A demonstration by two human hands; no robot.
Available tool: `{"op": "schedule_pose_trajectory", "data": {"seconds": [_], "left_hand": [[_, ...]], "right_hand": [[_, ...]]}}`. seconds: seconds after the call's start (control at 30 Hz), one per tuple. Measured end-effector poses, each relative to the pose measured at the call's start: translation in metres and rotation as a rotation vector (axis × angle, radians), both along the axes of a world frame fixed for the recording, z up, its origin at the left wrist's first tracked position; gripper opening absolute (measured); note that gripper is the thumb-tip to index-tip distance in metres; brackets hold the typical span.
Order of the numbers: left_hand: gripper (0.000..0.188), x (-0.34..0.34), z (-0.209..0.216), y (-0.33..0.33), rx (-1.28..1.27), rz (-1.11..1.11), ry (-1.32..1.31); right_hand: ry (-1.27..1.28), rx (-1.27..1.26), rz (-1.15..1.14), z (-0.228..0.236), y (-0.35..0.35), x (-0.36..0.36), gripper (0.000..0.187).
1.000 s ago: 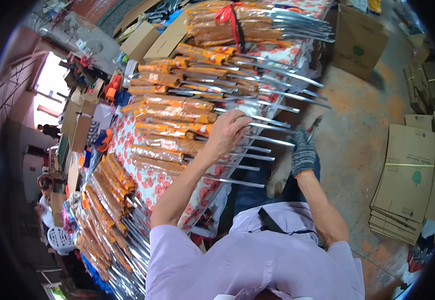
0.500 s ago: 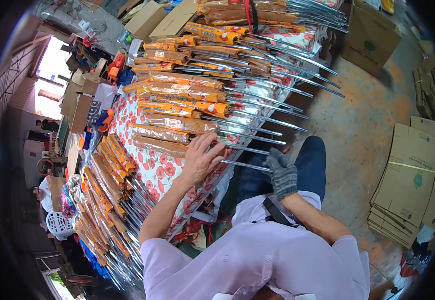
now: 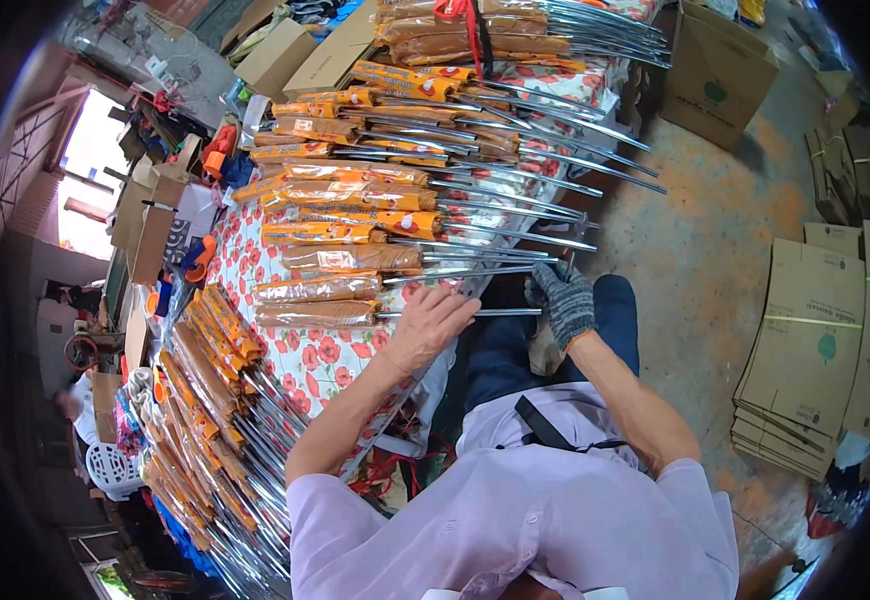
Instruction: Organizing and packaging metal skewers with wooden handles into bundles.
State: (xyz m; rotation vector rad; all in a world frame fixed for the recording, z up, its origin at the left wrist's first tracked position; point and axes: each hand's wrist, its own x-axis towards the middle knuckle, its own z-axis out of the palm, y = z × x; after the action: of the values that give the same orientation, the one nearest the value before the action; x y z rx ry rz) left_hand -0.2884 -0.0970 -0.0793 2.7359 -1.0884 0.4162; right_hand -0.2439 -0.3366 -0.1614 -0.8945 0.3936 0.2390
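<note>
Several long pieces with brown heads in clear plastic lie side by side, some with orange labels. Their thin metal rods point right, past the table edge. My bare left hand (image 3: 430, 328) lies over the rod (image 3: 507, 312) of the nearest wrapped piece (image 3: 317, 314), its fingers bent round it. My right hand (image 3: 565, 302), in a grey knit glove, is closed by the rod tips, just beyond the table edge. A thin small item shows above its fingers, but I cannot make out what it grips.
A red-flowered cloth (image 3: 330, 352) covers the table. More wrapped pieces (image 3: 220, 400) lie fanned out at left, and a tied bundle (image 3: 475, 28) lies at the far end. A cardboard box (image 3: 720, 75) stands beyond the table; flattened cartons (image 3: 805, 340) are stacked on the floor at right.
My left hand has slid right along the rod, off the wrapped head. The gloved right hand has moved up to the tips of the rods further away. The view has shifted slightly.
</note>
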Motion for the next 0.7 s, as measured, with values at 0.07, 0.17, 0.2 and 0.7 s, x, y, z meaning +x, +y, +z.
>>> {"op": "schedule_pose_trajectory", "data": {"seconds": [0.07, 0.17, 0.2, 0.7], "left_hand": [[0.031, 0.004, -0.001, -0.005, -0.002, -0.017, 0.034], [0.03, 0.011, -0.002, -0.01, -0.243, 0.057, 0.142], [0.03, 0.012, 0.001, -0.012, -0.244, 0.053, 0.149], [0.02, 0.001, 0.02, -0.026, -0.497, 0.071, 0.364]], "right_hand": [[-0.011, -0.034, 0.012, 0.001, -0.004, -0.004, 0.016], [-0.152, -0.343, -0.195, 0.002, -0.021, -0.038, 0.021], [-0.146, -0.345, -0.199, -0.002, -0.028, -0.048, 0.021], [-0.494, -0.777, 0.247, -0.031, -0.031, -0.098, 0.055]]}}
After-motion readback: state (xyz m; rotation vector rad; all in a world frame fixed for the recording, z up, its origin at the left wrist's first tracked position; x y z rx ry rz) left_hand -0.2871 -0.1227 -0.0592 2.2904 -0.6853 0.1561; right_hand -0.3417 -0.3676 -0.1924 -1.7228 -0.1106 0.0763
